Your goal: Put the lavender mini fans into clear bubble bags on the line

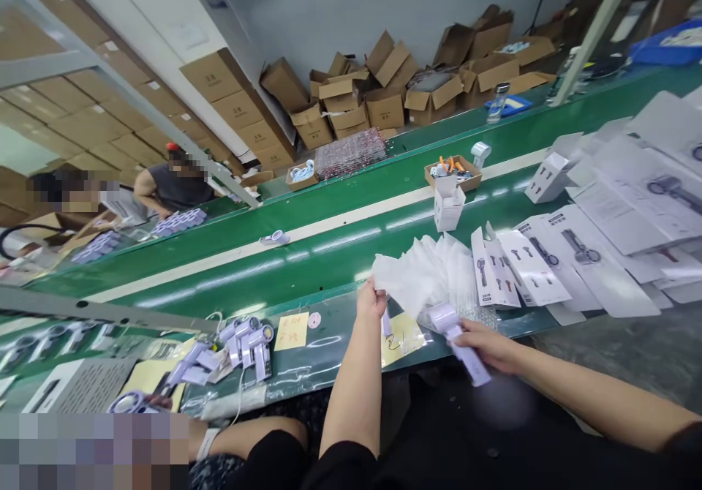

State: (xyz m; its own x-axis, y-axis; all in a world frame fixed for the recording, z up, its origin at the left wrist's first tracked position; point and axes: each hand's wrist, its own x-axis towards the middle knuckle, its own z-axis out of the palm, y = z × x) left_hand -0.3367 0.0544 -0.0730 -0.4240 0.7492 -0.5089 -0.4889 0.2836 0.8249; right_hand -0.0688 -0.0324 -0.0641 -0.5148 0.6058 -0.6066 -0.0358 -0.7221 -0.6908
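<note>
My left hand pinches the corner of a thin white bag from the pile of white bags at the near edge of the green conveyor belt. My right hand is closed round the handle of a pale lilac handheld fan, its head next to the bag pile. Flat white printed cartons lie just right of the bags.
Several lilac fans lie left on the bench, by a yellow note. An open white carton and a small parts box stand on the belt. Another person's arm is at lower left. Cardboard boxes are stacked behind.
</note>
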